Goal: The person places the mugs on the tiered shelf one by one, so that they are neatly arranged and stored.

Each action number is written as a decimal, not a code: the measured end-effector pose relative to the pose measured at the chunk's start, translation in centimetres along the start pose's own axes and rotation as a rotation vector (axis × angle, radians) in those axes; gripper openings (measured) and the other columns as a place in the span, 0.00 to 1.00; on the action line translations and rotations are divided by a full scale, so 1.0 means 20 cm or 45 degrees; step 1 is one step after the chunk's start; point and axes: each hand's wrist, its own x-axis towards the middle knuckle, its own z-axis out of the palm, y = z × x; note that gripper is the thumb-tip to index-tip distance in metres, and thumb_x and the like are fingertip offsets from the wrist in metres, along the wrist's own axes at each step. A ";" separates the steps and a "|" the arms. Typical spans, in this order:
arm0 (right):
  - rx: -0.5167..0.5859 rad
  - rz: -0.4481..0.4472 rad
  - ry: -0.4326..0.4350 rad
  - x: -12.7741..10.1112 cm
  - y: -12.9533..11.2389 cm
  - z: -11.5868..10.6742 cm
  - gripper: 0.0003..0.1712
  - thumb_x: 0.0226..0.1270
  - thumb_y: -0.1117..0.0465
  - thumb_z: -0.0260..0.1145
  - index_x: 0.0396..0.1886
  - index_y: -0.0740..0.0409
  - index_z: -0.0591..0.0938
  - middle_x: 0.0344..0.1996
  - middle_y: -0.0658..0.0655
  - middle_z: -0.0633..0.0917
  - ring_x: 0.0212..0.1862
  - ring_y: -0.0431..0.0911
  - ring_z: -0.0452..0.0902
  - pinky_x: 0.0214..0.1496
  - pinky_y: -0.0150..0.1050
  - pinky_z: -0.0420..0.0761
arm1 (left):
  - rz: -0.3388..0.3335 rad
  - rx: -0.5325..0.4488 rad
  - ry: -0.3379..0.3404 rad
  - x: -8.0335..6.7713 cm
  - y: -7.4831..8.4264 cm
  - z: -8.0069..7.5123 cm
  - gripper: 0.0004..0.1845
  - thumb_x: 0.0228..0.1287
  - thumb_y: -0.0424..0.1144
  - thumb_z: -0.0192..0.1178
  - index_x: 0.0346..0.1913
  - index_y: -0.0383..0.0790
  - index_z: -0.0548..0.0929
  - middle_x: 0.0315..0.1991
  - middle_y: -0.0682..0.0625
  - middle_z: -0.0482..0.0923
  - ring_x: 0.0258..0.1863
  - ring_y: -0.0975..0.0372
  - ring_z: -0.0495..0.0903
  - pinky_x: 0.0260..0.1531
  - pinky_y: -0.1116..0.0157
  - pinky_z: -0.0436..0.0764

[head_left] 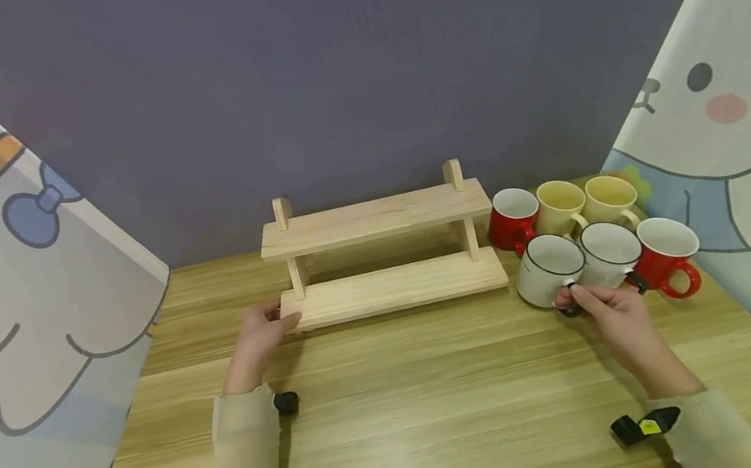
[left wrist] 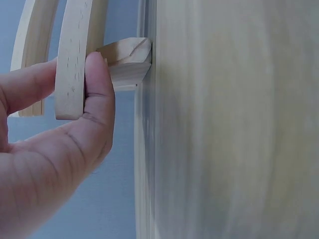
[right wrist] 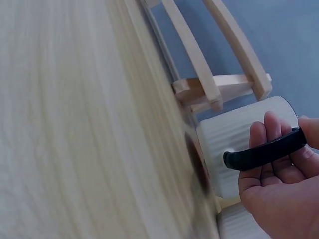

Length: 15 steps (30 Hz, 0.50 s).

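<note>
The left hand [head_left: 261, 340] is gripping the left end of the wooden rack's [head_left: 382, 253] lower shelf, its thumb [left wrist: 97, 94] curling against the board's edge. The rack is standing on the desk [head_left: 406, 419] in front of the dark wall. The right hand [head_left: 613, 314] is pinching the black handle [right wrist: 264, 151] of a white mug [head_left: 549, 269], which is sitting upright on the desk just right of the rack and seemingly touching a second white mug [head_left: 608, 253]. Red and cream mugs are clustering behind and beside them.
</note>
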 end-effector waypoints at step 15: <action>0.088 -0.059 -0.084 0.02 -0.23 0.14 0.17 0.77 0.69 0.61 0.51 0.86 0.79 0.40 0.60 0.88 0.46 0.47 0.84 0.57 0.35 0.82 | 0.007 0.008 0.012 0.02 -0.04 -0.01 0.28 0.75 0.29 0.60 0.70 0.17 0.64 0.54 0.32 0.72 0.44 0.53 0.79 0.53 0.50 0.84</action>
